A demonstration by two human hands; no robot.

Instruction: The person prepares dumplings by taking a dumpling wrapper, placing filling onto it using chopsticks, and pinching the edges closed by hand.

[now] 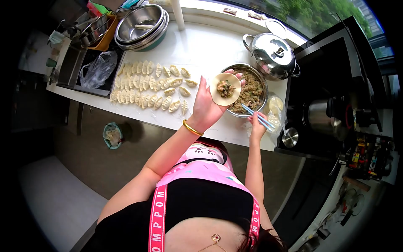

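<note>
On the open palm of my left hand (206,106) rests a round dumpling wrapper (221,101) with a mound of filling (226,88) in its middle. My fingers support it from beneath, and it lies flat, not folded. My right hand (257,127) is closed around a pair of light blue chopsticks (253,112), whose tips reach over the near rim of a steel bowl (266,93). Minced filling (252,84) fills much of that bowl, partly hidden behind my left hand and the wrapper. Several rows of folded dumplings (145,82) lie to the left on the white counter (201,46).
A lidded steel pot (273,54) stands behind the bowl. Right of it, a plastic bag (276,113) holds pale rounds. Nested steel bowls (140,23) stand back left, beside a sink with a plastic bag (98,69). A stove with another pot (321,115) is at right.
</note>
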